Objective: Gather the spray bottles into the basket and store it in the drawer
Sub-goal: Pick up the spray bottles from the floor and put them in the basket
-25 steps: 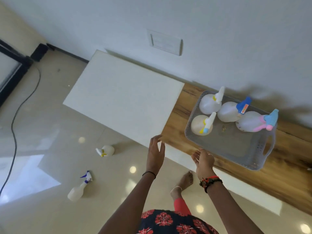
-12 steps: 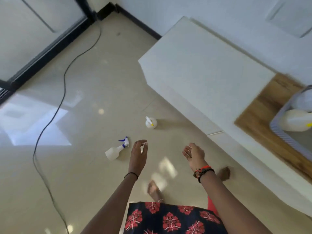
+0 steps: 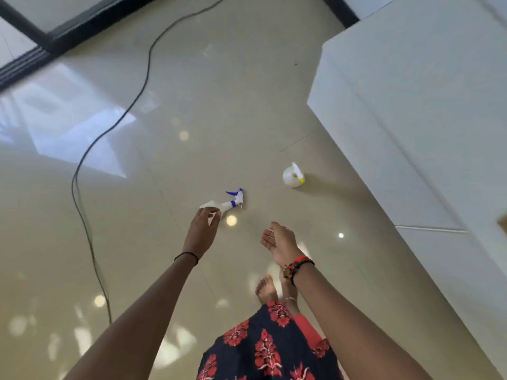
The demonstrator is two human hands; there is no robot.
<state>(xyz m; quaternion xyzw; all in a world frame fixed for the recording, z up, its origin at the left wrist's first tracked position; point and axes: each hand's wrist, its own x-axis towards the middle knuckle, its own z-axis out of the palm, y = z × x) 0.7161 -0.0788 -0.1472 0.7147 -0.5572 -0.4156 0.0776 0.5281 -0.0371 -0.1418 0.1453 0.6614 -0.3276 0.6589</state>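
Observation:
Two spray bottles are on the shiny floor. A white bottle with a blue trigger lies on its side; my left hand hangs over its base end, fingers curled but apart, and I cannot tell whether it touches the bottle. A round white bottle with a yellow trigger stands farther right, close to the white cabinet. My right hand is open, palm turned left, holding nothing. The basket is out of view.
A long white cabinet fills the right side, with a sliver of its wooden top at the right edge. A black cable snakes across the floor on the left. A dark door frame runs along the top left. My bare foot is below my hands.
My view has swung away from the basket on the wooden top and down to the floor. Both hands left the cabinet edge; my left hand has come over the blue-trigger bottle.

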